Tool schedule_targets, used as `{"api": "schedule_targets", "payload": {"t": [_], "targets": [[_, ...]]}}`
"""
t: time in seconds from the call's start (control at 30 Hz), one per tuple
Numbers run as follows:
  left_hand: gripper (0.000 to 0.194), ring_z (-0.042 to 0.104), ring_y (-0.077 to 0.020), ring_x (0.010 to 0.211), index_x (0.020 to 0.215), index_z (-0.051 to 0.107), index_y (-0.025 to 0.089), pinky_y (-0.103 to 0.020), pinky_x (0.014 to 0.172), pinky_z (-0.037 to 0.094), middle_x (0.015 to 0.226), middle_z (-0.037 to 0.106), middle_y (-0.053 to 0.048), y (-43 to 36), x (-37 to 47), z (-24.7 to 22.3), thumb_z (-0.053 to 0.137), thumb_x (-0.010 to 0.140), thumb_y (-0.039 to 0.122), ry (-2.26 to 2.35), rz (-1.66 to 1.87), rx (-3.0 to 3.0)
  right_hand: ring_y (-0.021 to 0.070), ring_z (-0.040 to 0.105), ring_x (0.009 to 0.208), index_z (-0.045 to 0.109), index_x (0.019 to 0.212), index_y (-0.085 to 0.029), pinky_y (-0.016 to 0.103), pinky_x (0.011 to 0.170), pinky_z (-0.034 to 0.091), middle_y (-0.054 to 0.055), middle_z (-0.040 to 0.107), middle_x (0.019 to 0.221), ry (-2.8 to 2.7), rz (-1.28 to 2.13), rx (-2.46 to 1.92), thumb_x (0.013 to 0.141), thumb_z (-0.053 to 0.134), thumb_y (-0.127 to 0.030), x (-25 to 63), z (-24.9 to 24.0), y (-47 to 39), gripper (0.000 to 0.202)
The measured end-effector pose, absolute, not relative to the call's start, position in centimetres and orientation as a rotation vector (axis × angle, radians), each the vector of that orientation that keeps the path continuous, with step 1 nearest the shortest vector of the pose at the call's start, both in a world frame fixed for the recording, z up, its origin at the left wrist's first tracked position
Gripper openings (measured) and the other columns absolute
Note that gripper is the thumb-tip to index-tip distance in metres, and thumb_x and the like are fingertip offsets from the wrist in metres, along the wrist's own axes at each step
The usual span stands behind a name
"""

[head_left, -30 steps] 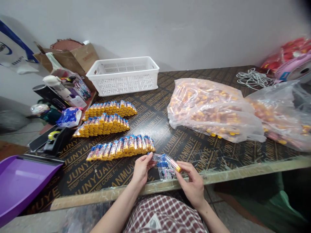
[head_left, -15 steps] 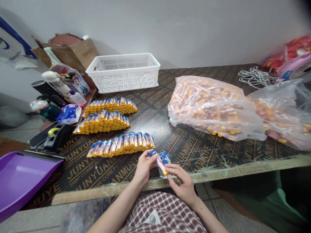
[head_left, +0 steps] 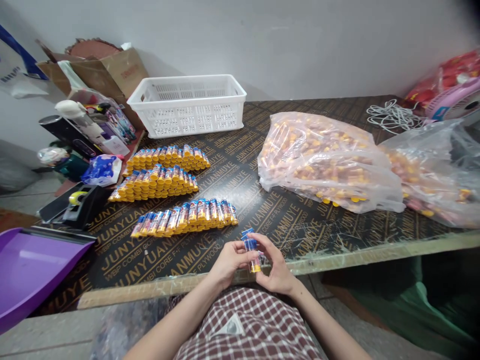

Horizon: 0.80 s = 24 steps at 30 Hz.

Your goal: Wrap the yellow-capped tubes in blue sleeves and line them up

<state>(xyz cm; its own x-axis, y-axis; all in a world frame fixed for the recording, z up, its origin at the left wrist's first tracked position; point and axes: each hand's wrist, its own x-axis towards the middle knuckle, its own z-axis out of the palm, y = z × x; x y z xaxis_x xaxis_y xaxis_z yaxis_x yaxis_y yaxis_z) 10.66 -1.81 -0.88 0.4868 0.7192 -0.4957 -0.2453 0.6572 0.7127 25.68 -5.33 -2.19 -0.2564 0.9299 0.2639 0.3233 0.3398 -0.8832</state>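
Observation:
A small tube (head_left: 255, 267) with a printed label, a blue top and a yellow end is held upright near the table's front edge. My left hand (head_left: 229, 260) pinches it from the left, thumb across its middle. From the right, my right hand (head_left: 276, 267) curves round it, its index finger by the blue top and its thumb low near the yellow end. Blue pieces (head_left: 246, 232) show just behind the fingers; whether they belong to the tube is unclear. Beyond my left hand lies a stacked row of similar tubes (head_left: 183, 216), yellow ends toward me.
Two more tube stacks (head_left: 155, 183) lie behind. A white plastic basket (head_left: 195, 117) stands by the wall. Full plastic bags (head_left: 322, 160) occupy the right side, beside a cable (head_left: 393, 116) and pink fan (head_left: 446, 102). At left are a tape dispenser (head_left: 82, 205) and purple dustpan (head_left: 33, 270).
The tube has gone from slanted to nearly upright between my hands. My right hand has moved up around it, and my left hand has shifted slightly lower. The view has shifted slightly.

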Motion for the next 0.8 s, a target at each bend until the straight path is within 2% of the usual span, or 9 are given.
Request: {"api": "schedule_targets", "payload": {"t": [0.17,0.43,0.67,0.8], "targets": [[0.042,0.057,-0.0110,0.059,0.083,0.069,0.009,-0.021,0.058,0.042,0.072,0.067,-0.006,-1.9,10.9,-0.8,0.083,0.051,0.032,0.898,0.639,0.610,0.0249,0.049,0.119,0.034,0.133,-0.022,0.039,0.101,0.042,0.010,0.046,0.132,-1.697,0.896,-1.124,0.060,0.050,-0.007,25.4,-2.4,-5.5,0.076],[0.039,0.052,-0.0077,0.054,0.082,0.069,0.009,-0.018,0.053,0.036,0.067,0.065,-0.004,-2.0,10.8,-0.7,0.082,0.053,0.031,0.877,0.651,0.600,0.0244,0.049,0.120,0.030,0.135,-0.023,0.039,0.100,0.044,0.009,0.046,0.134,-1.637,0.893,-1.079,0.060,0.048,-0.006,25.1,-2.6,-5.6,0.079],[0.036,0.054,-0.0093,0.054,0.078,0.068,0.010,-0.020,0.056,0.040,0.065,0.065,-0.004,-2.2,10.9,-0.5,0.082,0.052,0.030,0.906,0.695,0.583,0.0244,0.049,0.120,0.029,0.136,-0.022,0.040,0.100,0.044,0.009,0.045,0.135,-1.664,0.876,-1.091,0.063,0.050,-0.008,24.8,-2.7,-5.3,0.077],[0.036,0.056,-0.0118,0.055,0.077,0.068,0.011,-0.023,0.058,0.043,0.064,0.066,-0.003,-2.1,9.6,0.9,0.082,0.050,0.031,0.988,0.817,0.691,0.0284,0.043,0.125,0.028,0.138,-0.024,0.046,0.102,0.040,0.008,0.038,0.141,-1.827,0.787,-1.078,0.068,0.054,-0.014,24.6,-0.3,-4.3,0.074]]}}
